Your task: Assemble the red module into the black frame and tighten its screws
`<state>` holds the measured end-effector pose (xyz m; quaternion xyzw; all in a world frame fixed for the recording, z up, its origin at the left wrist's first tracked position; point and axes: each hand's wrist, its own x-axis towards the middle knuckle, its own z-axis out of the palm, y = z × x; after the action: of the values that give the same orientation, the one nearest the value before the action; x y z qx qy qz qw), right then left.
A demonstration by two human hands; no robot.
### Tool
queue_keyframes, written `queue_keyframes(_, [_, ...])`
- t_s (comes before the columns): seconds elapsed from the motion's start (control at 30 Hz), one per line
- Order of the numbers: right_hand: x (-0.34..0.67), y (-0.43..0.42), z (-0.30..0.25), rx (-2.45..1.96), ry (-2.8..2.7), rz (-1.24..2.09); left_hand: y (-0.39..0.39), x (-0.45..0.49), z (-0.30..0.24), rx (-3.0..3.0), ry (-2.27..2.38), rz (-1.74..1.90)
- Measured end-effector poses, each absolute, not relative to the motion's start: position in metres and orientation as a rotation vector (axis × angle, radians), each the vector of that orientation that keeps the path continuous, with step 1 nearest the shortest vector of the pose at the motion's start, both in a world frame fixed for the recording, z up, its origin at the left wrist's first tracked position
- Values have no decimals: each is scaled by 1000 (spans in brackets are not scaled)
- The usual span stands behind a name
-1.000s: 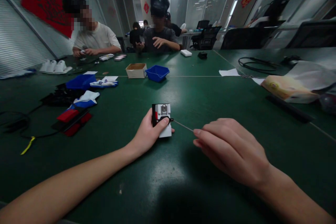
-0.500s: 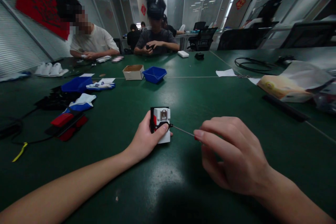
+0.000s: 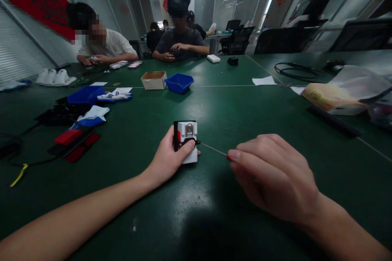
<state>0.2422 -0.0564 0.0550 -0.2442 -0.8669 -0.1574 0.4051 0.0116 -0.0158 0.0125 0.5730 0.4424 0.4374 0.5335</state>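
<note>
My left hand (image 3: 170,158) grips a small white, black and red device (image 3: 186,140) standing on the green table (image 3: 214,195), thumb pressed across its front. My right hand (image 3: 274,177) is closed on a thin screwdriver (image 3: 213,149) with a red handle end just showing at the fingertips. The metal shaft runs left to the device's right side, where its tip touches a small black part. Most of the handle is hidden inside my fingers.
Left of me lie red and black pieces (image 3: 75,142), white-blue gloves (image 3: 92,116), a blue tray (image 3: 82,94) and black cables. Farther back stand a cardboard box (image 3: 154,80) and a blue bin (image 3: 179,82). Bags (image 3: 346,94) lie right. Two people sit across the table.
The view has shifted slightly. My right hand curled tighter around the screwdriver handle and turned a little; the left hand and the device stay in place.
</note>
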Motion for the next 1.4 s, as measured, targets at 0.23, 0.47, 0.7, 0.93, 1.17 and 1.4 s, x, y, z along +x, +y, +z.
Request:
queue_keyframes(0.23, [243, -57, 55, -611, -2162, -419, -15, 10, 10, 1370, 1040, 1026])
queue_keyframes(0.47, [245, -60, 57, -631, -2220, -469, -18, 8, 5, 1498, 1097, 1089])
queue_keyframes(0.7, [245, -58, 55, -498, -2271, -463, -18, 10, 6, 1570, 1086, 1272])
queue_keyframes(0.93, [247, -54, 46, -589, -2156, -405, -15, 10, 5, 1537, 1085, 1260])
queue_keyframes(1.17, [238, -59, 40, -564, -2166, -53, -8, 10, 3, 1568, 1166, 1248])
queue_keyframes(1.4, [232, -59, 54, -534, -2198, -265, -7, 10, 5, 1640, 1151, 1234])
